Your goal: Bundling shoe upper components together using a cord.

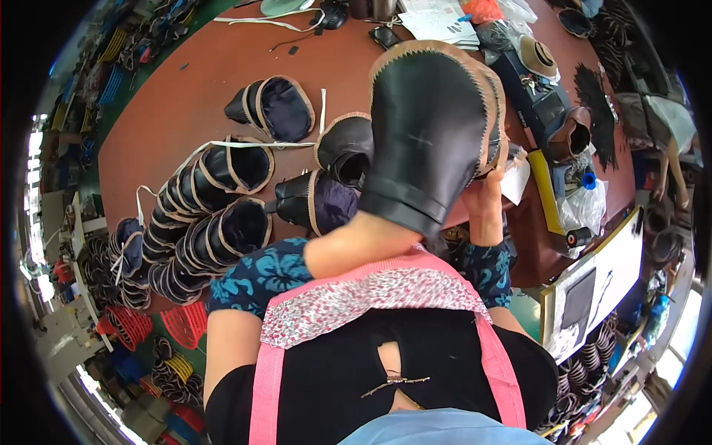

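Observation:
A black leather shoe upper (426,126) with a tan stitched edge is raised in front of me, over the table. It sits over my left hand like a mitten. Only my left wrist and forearm (356,248) show below its cuff; the fingers are hidden inside. My right hand (483,199) grips the upper's lower right edge, next to a white tag (517,176). A second tan-edged layer (495,111) shows behind the upper on its right side.
On the red-brown table (200,81) lie several black, tan-edged uppers in nested rows (215,219). Papers (437,22) and a phone (386,35) lie at the far edge, boxes and a blue spool (589,180) at the right. Red baskets (130,326) stand on the floor at the left.

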Demonstrator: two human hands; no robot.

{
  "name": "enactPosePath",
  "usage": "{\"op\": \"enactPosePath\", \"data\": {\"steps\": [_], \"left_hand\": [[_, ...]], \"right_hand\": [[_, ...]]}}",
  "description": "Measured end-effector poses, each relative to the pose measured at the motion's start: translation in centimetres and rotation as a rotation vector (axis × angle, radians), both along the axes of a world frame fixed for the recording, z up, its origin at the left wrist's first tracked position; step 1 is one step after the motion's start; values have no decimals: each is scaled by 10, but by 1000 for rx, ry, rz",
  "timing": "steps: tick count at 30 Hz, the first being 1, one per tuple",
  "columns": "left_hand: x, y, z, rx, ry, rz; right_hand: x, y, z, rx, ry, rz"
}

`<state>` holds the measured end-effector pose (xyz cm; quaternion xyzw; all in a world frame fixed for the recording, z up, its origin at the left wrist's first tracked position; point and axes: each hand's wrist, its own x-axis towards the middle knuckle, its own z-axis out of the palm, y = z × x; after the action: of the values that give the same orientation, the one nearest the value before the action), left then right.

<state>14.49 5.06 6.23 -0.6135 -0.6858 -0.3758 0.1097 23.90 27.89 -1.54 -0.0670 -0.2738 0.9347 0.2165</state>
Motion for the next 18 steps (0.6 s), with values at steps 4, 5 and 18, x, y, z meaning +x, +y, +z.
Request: {"op": "enactPosePath", "data": {"steps": [4, 5, 18], "left_hand": [[35, -8, 2, -376, 218, -114], [39, -9, 0, -268, -171, -251], [65, -2, -22, -162, 60, -384]], "right_hand": [[-13, -8, -17, 211, -211, 128], [-11, -1, -42, 66, -327, 190], [9, -2, -41, -115, -432, 103]]}}
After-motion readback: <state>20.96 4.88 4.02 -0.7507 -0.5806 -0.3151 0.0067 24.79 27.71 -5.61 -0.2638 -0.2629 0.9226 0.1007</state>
